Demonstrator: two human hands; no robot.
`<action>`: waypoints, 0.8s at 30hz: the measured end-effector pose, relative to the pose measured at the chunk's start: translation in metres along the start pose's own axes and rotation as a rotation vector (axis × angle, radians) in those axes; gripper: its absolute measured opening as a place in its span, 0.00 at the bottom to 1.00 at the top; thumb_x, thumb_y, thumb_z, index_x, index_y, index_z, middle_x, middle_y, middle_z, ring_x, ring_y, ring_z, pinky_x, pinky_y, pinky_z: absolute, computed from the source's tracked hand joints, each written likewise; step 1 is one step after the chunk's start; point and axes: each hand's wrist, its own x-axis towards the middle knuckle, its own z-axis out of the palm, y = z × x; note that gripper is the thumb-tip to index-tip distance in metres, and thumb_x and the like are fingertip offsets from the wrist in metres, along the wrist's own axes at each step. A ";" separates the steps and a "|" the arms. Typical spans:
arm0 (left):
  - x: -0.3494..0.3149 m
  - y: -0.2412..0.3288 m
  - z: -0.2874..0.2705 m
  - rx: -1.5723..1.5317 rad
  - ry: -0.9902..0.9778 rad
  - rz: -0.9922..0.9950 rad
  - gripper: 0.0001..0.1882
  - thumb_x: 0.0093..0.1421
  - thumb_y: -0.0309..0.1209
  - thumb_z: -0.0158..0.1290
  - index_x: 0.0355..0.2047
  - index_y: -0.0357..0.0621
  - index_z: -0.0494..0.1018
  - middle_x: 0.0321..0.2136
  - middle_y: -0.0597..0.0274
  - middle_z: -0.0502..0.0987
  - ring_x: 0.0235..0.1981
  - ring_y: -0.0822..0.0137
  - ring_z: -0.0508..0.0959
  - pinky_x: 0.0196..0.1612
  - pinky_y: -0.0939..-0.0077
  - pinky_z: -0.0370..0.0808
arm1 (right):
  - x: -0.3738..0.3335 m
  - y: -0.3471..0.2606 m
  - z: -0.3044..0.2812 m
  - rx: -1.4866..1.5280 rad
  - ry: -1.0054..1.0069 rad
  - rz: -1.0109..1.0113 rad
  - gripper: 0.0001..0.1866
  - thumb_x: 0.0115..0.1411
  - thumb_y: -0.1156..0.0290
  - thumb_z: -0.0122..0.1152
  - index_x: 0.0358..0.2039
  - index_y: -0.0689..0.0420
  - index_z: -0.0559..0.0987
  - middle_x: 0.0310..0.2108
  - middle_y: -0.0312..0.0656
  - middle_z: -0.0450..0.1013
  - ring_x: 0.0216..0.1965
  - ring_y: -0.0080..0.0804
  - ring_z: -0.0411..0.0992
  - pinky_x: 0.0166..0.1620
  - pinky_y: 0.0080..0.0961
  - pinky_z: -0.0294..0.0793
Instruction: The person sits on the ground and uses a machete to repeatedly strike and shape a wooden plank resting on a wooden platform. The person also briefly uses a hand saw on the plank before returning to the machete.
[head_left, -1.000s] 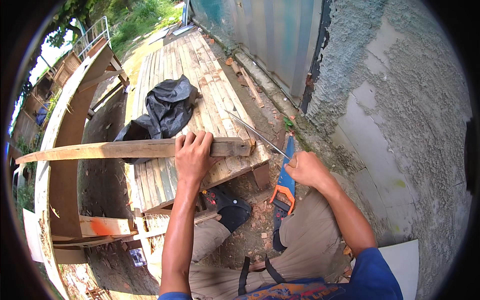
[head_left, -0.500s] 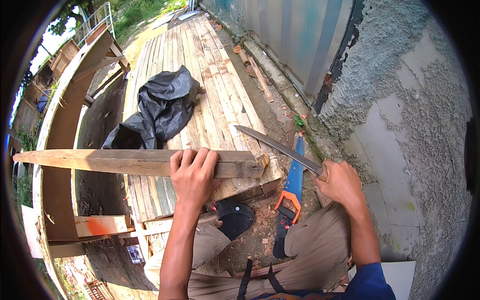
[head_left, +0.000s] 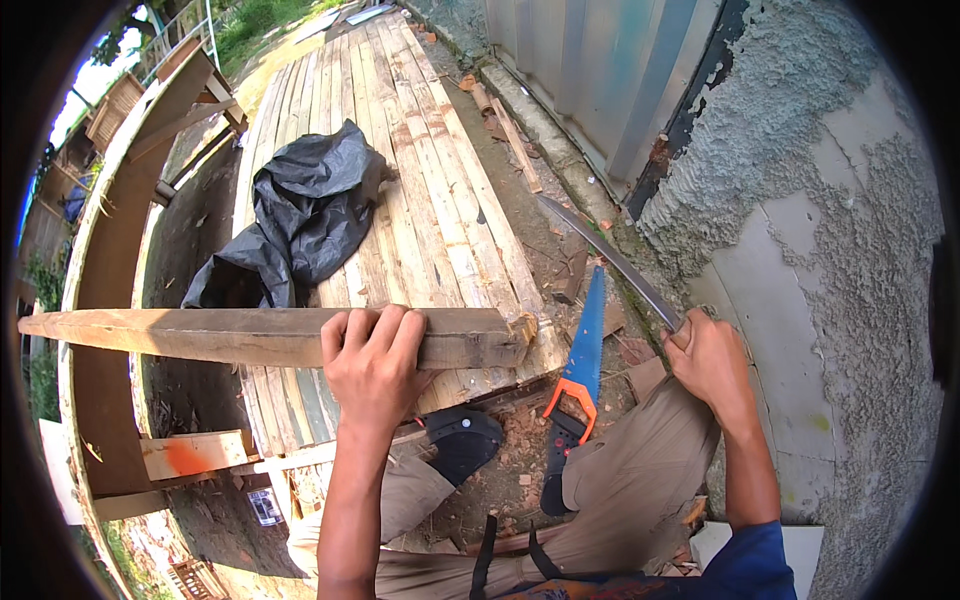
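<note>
My left hand (head_left: 375,362) is closed over the top of a long wooden beam (head_left: 230,334), near its rough, chopped right end. The beam lies crosswise over a slatted bamboo platform (head_left: 440,215) and reaches far to the left. In my right hand (head_left: 710,358) is the handle of a machete (head_left: 625,268), its dark curved blade pointing up and away to the left. The blade is apart from the beam, off to its right. Below the blade, a handsaw (head_left: 583,350) with a blue blade and orange-black handle stands near my foot.
A crumpled black plastic sheet (head_left: 315,205) lies on the platform. To the right rises a rough grey wall (head_left: 770,230) with a metal door (head_left: 590,85). A curved wooden frame (head_left: 105,290) stands at left. Wood chips and rubble litter the ground around my feet.
My right hand has moved right with the machete, and the blade has swung away from the beam's end. My left hand still holds the beam.
</note>
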 end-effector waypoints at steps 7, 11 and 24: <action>0.016 -0.003 -0.005 -0.006 -0.105 0.003 0.30 0.29 0.44 0.73 0.32 0.51 0.73 0.31 0.69 0.76 0.38 0.62 0.76 0.47 0.64 0.69 | -0.065 -0.064 0.031 0.711 -0.261 0.028 0.21 0.61 0.59 0.69 0.36 0.69 0.79 0.19 0.50 0.75 0.22 0.40 0.76 0.31 0.38 0.73; 0.019 -0.002 -0.006 -0.015 -0.114 0.009 0.32 0.29 0.47 0.75 0.32 0.50 0.73 0.33 0.68 0.77 0.40 0.61 0.77 0.47 0.63 0.69 | -0.094 -0.087 0.059 0.838 -0.059 -0.078 0.17 0.63 0.62 0.68 0.34 0.67 0.78 0.12 0.37 0.68 0.16 0.18 0.64 0.22 0.28 0.62; 0.009 -0.002 -0.003 -0.039 -0.071 0.019 0.33 0.31 0.49 0.76 0.36 0.51 0.75 0.34 0.69 0.78 0.41 0.62 0.78 0.48 0.62 0.70 | -0.141 -0.089 0.067 0.766 -0.166 0.011 0.18 0.64 0.61 0.65 0.28 0.64 0.75 0.20 0.41 0.72 0.25 0.29 0.73 0.32 0.31 0.72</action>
